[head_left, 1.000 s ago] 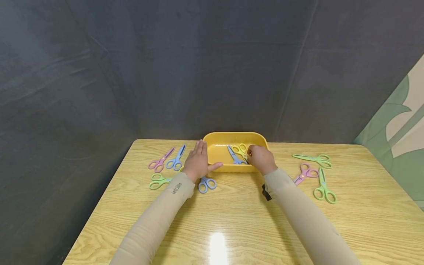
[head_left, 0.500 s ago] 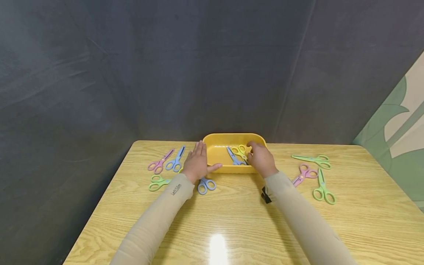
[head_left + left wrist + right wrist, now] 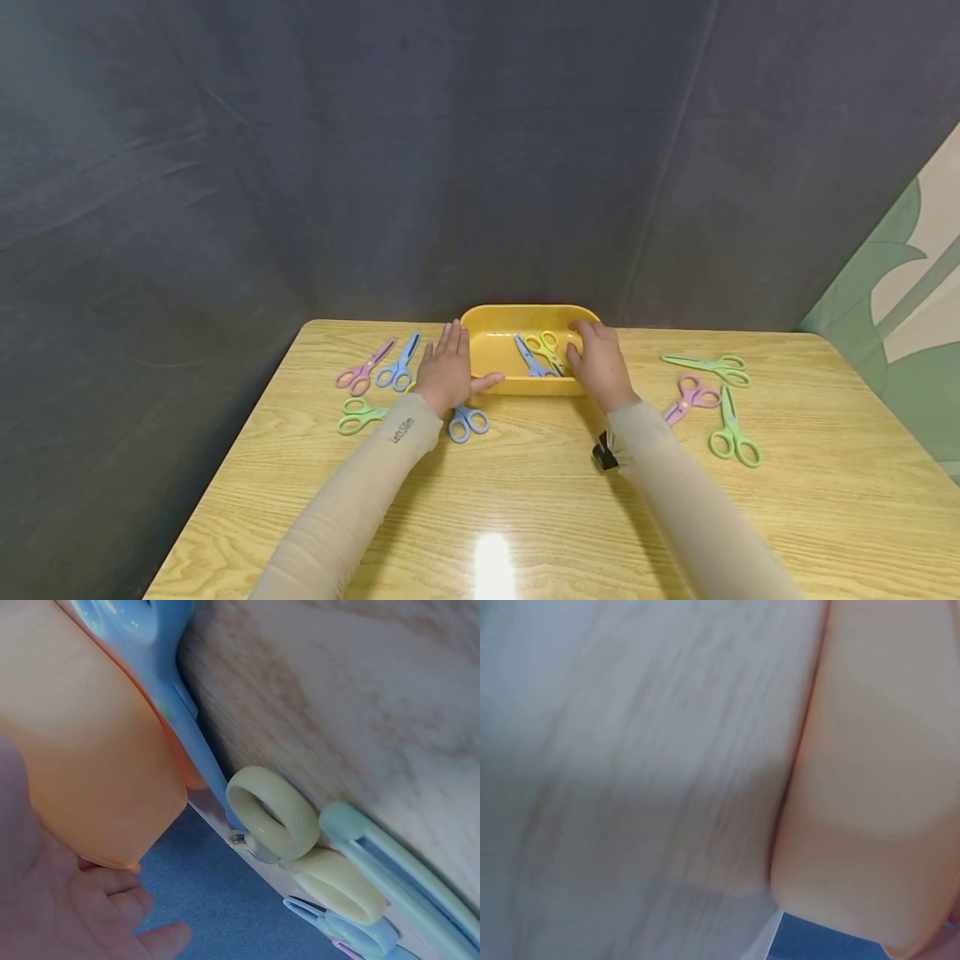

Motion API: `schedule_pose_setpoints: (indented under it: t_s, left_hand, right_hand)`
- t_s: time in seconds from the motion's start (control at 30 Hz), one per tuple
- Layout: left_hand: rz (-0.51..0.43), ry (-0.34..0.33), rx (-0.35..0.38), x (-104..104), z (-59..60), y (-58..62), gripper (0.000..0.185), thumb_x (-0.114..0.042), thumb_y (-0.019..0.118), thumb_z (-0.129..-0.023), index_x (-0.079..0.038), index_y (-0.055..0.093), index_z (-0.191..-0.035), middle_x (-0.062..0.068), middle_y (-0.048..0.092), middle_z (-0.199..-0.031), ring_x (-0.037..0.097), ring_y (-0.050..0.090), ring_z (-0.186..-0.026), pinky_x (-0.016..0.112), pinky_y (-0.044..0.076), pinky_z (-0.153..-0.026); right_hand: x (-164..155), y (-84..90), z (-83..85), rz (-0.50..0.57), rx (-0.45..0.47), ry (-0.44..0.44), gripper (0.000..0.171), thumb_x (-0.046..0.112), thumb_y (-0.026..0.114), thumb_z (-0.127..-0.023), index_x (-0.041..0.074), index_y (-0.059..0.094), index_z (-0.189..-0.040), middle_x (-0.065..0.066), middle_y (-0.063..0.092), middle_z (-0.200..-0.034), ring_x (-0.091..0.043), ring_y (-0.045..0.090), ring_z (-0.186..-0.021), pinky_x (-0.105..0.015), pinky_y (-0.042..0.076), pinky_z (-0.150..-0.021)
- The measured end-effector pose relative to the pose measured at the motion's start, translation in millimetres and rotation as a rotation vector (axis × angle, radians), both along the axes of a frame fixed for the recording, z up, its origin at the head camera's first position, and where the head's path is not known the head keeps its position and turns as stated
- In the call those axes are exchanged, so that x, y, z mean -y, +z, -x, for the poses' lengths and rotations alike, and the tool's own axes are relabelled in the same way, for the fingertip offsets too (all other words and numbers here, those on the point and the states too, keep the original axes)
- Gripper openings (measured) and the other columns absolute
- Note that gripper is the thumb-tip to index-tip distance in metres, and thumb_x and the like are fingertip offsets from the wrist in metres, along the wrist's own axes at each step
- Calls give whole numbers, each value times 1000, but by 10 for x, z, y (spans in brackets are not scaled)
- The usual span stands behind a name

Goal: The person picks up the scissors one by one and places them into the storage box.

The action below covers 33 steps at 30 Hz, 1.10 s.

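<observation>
A yellow tray (image 3: 532, 387) stands at the table's far edge in the head view. In it lie blue scissors (image 3: 531, 358) and yellow scissors (image 3: 546, 346), side by side. My left hand (image 3: 444, 371) rests with straight fingers along the tray's left end, thumb over the front rim; the left wrist view shows its fingers (image 3: 120, 892) at the tray wall (image 3: 105, 735). Over the right end is my right hand (image 3: 600, 362), thumb and fingers apart with nothing seen between them. Its wrist camera mostly sees the tray's outer wall (image 3: 862, 765).
Left of the tray lie pink scissors (image 3: 365, 367), blue scissors (image 3: 400, 362), green scissors (image 3: 360, 415), and another blue pair (image 3: 468, 422) by my left wrist. On the right are pink scissors (image 3: 692, 397) and two green pairs. A dark curtain (image 3: 480, 167) hangs behind the table.
My right hand has uncurled and moved slightly right, away from the yellow scissors, which stay in the tray. The left hand keeps its place at the tray's left end.
</observation>
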State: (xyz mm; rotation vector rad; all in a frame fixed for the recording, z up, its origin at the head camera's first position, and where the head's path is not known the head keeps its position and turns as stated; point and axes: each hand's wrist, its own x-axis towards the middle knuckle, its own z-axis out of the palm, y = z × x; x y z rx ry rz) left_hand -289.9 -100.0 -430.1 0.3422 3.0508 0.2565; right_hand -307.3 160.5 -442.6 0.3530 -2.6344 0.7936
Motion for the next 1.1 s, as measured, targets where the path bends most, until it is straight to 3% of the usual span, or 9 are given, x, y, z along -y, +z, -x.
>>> schedule_pose_setpoints:
  t_s: [0.23, 0.6, 0.87, 1.1]
  left_hand:
    - [27, -11, -9, 8, -9, -10, 112, -80, 42, -91, 2, 11, -161, 19, 7, -168, 31, 4, -156, 52, 19, -122]
    - [-22, -10, -7, 13, -30, 10, 110, -76, 47, -92, 3, 12, -160, 20, 6, -168, 31, 4, -156, 52, 18, -122]
    - [-17, -5, 3, 13, -20, -3, 111, -77, 47, -92, 2, 10, -161, 19, 4, -169, 30, 1, -156, 52, 17, -122]
    - [-15, -2, 10, 7, -25, 5, 111, -77, 46, -92, 2, 9, -161, 19, 4, -169, 30, 2, -156, 52, 18, -123]
  right_hand:
    - [-48, 11, -56, 42, 3, -8, 37, 11, 70, -95, -5, 59, -127, -31, 52, -121, -49, 46, -117, -60, 41, -96]
    - [-230, 102, -198, 97, 104, -13, 50, 14, 70, -96, -12, 50, -133, -35, 43, -130, -51, 42, -123, -61, 39, -104]
    - [-407, 201, -276, 128, 135, -55, 49, 17, 60, -102, -16, 47, -136, -38, 42, -138, -54, 40, -130, -65, 35, -108]
    - [-508, 184, -374, 142, 166, -81, 49, 22, 50, -106, -16, 48, -136, -38, 45, -131, -53, 47, -122, -65, 39, -102]
